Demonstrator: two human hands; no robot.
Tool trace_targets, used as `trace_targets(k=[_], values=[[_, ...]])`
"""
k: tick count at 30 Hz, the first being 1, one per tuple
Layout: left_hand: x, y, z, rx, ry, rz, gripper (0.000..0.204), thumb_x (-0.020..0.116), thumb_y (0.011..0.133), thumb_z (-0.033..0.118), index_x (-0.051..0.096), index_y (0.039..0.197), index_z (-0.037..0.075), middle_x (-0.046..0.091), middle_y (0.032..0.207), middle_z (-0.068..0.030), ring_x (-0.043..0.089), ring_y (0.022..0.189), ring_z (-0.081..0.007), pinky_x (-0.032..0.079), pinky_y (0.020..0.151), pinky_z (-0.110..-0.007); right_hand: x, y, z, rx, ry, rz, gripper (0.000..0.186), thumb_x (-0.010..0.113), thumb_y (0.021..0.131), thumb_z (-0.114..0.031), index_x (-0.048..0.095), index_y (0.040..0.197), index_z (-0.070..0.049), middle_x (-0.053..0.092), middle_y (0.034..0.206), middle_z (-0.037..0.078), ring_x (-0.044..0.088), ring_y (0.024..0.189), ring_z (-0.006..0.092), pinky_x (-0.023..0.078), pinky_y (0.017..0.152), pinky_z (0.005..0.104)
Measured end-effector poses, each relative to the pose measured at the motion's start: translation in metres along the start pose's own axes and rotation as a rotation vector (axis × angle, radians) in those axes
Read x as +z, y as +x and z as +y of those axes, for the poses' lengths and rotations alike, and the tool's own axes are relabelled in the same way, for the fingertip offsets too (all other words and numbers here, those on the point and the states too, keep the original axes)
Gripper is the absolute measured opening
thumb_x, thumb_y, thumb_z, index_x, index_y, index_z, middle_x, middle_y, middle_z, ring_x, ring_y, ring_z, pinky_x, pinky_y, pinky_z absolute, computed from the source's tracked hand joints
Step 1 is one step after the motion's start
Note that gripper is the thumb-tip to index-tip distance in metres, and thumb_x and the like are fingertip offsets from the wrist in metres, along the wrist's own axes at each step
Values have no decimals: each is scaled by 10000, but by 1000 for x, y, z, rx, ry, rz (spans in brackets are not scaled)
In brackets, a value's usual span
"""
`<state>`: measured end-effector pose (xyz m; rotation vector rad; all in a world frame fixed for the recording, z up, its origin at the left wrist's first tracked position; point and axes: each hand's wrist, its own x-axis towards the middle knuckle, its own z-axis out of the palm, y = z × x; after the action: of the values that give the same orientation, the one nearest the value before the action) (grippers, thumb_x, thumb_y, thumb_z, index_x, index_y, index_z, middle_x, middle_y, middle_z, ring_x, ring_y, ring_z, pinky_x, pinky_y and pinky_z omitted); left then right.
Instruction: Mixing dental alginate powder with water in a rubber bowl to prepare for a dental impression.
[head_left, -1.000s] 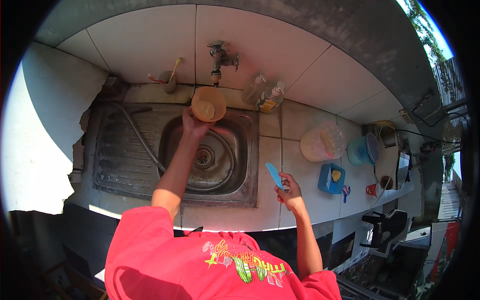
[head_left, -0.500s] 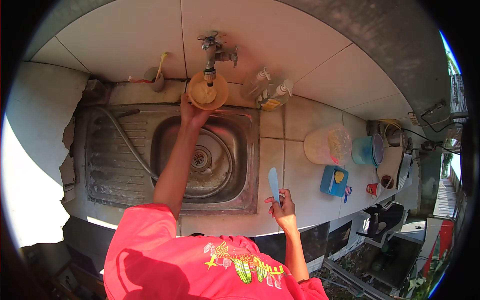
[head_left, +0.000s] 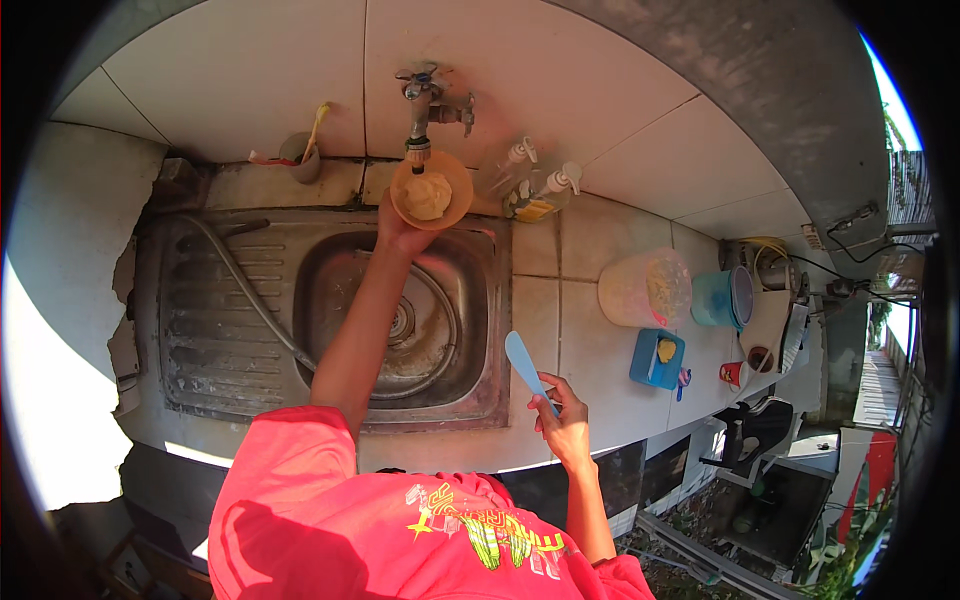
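Observation:
My left hand (head_left: 402, 228) grips an orange bowl (head_left: 457, 197) from underneath, directly below the metal tap (head_left: 420, 115) over the back of the sink. A pale, creamy mass (head_left: 426, 197) lies inside it; I cannot see any water running. In my right hand (head_left: 560, 412) is a light-blue flat spatula (head_left: 522, 362), its blade angled up-left beside the sink's right front corner. The steel sink (head_left: 490, 370) holds a grey hose (head_left: 245, 288) that runs across the drainboard and loops round the basin.
Two pump bottles (head_left: 540, 195) stand right of the tap, a cup with brushes (head_left: 303, 168) left. Rightward are a clear tub (head_left: 640, 285), a teal bucket (head_left: 715, 295), a blue box with a yellow sponge (head_left: 655, 370), a red cup (head_left: 733, 375) and a black chair (head_left: 745, 435).
Since a second ago the bowl in my left hand has moved up under the tap's spout. The spatula in my right hand has shifted slightly down and left. The view has shifted a little.

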<state>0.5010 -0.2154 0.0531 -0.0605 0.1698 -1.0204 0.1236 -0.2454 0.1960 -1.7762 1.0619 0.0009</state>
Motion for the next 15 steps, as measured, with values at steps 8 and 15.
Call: trace_targets(k=[8,15], values=[[17,-39,21,247,33,100,478,371,963,345,455,1347,74,481,1354,-145,471,1259,-338,387,1059,-540,4,-12,-25,-109,-35,-31,272,594,911,-56,578,1178,-12,684,796,58,537,522,79,410,471,249],[-2,-140,-35,83,130,255,475,396,952,377,507,1305,79,531,1321,-131,507,1226,-310,408,1046,-506,16,25,-75,-777,-363,-10,255,588,882,-15,675,1115,-72,637,914,104,624,665,215,497,587,309]])
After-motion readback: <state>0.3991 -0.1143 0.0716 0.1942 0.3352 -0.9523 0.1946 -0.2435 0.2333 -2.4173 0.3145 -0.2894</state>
